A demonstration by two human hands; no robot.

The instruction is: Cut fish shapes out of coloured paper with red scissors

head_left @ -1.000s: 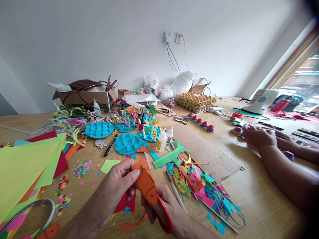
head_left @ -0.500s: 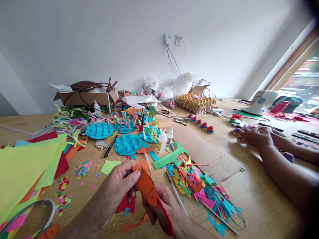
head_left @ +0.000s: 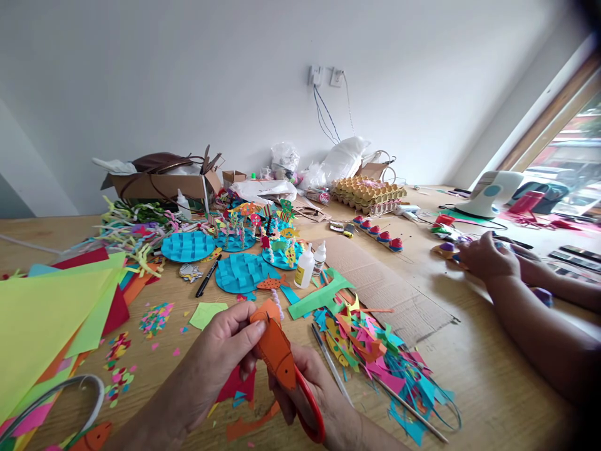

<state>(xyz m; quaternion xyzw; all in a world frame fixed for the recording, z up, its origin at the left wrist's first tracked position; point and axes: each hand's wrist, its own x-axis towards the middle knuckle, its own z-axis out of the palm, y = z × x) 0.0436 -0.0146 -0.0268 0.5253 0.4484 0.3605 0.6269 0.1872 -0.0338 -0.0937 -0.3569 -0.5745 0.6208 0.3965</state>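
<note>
My left hand (head_left: 220,354) pinches an orange paper piece (head_left: 275,351) by its upper end, low in the middle of the view. My right hand (head_left: 312,388) is closed on red-handled scissors (head_left: 310,407), whose blades are hidden behind the orange paper. A loose pile of coloured paper scraps (head_left: 375,354) lies just right of my hands. Red and orange offcuts (head_left: 237,385) sit on the wooden table (head_left: 469,376) under my hands.
Yellow, green and red paper sheets (head_left: 51,313) are stacked at left. Blue woven paper discs (head_left: 241,269), glue bottles (head_left: 305,266), a black marker (head_left: 206,275) and a cardboard sheet (head_left: 380,282) lie ahead. Another person's hands (head_left: 486,260) handle small pieces at right. Boxes and egg trays (head_left: 369,191) line the wall.
My hands with the orange paper and scissors have barely moved. The other person's hands at right have shifted slightly.
</note>
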